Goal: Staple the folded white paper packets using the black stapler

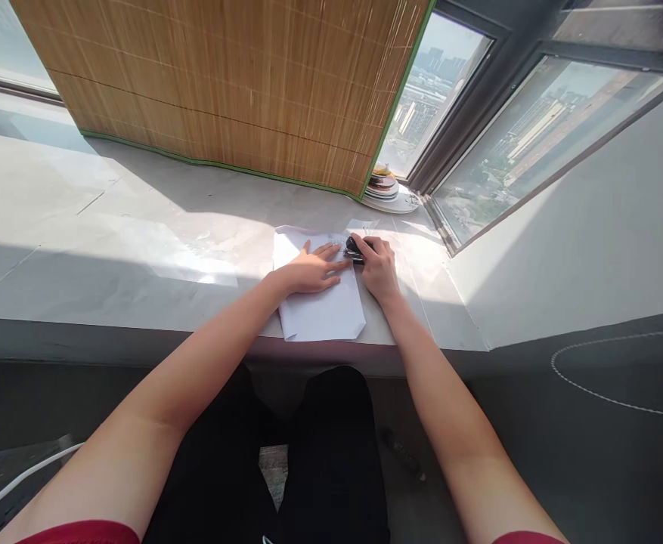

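White paper [325, 313] lies on the window ledge in front of me, its near corners looking folded or creased. My left hand [314, 270] rests flat on it with the fingers spread, pressing near its right side. A black stapler [354, 249] sits at the paper's right edge, gripped by my right hand [380, 266]. Fingertips of the left hand come close to the stapler; whether they touch it I cannot tell. Whether the stapler's jaws are closed on the paper is hidden. Another pale sheet [362, 225] with dark marks shows just behind the stapler.
A stack of plates [383, 189] stands in the far right corner of the ledge [195, 219], by the window frame [472, 121]. A bamboo blind [234, 91] hangs at the back. A white wall [592, 204] closes the right side, with a bead chain [569, 381] below.
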`<state>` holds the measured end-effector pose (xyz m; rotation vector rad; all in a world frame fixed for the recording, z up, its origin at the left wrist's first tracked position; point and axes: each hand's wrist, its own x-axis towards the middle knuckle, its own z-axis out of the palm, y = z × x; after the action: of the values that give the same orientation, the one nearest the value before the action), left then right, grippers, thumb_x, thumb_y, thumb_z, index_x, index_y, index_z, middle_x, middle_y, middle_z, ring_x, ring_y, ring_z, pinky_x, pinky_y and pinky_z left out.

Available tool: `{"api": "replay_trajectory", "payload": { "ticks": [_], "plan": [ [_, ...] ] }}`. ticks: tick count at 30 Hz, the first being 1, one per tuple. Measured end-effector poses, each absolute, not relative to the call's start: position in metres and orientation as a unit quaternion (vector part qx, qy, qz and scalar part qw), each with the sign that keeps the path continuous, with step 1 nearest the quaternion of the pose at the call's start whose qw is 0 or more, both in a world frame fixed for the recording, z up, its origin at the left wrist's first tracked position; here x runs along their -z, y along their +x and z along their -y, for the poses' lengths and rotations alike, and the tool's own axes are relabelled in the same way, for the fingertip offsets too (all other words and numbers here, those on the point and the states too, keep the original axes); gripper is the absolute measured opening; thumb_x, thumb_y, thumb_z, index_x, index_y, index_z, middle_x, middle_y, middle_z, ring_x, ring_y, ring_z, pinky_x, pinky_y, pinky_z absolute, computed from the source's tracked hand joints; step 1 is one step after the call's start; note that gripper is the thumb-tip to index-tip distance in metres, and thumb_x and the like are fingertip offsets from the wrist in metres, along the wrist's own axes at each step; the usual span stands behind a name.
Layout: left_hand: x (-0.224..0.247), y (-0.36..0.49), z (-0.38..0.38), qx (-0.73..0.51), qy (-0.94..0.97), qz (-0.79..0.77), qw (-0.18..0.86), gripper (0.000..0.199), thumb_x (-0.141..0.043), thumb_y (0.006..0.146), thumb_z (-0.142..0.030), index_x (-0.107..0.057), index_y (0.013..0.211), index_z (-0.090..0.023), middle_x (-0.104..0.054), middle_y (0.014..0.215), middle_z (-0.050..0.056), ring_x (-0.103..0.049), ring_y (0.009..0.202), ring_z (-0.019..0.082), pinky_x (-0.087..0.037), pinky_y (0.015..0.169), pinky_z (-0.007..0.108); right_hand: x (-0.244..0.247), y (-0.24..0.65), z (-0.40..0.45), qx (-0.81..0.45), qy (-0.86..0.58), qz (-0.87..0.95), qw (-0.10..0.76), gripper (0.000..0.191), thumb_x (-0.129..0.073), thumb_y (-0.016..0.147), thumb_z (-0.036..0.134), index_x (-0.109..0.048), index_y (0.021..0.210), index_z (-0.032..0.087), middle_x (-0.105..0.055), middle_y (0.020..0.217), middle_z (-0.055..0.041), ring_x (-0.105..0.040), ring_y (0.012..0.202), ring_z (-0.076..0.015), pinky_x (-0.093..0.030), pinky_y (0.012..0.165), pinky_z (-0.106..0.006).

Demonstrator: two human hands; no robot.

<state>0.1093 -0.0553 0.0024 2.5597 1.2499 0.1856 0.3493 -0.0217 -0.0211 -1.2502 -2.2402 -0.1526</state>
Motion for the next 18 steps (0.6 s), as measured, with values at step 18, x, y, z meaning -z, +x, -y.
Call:
{"api": "replay_trajectory", "payload": {
  "ticks": [18],
  "plan": [
    [-0.0005, 0.1095, 0.0543, -0.071, 0.889, -0.429, 0.140, 0.061, -0.043, 0.109, -0.051, -0.043, 0.168, -0.040, -0.017, 0.184, 0.004, -0.017, 0.169, 0.035, -0.004, 0.133, 0.071, 0.0175, 0.3415, 0.0264, 0.099, -0.495, 0.840, 0.201, 0.073, -0.049, 0.096, 0.009, -0.052, 0.162, 0.040, -0.060, 0.142, -0.0102, -0.048, 0.132, -0.0320, -0.033, 0.121, -0.057]
  ]
}}
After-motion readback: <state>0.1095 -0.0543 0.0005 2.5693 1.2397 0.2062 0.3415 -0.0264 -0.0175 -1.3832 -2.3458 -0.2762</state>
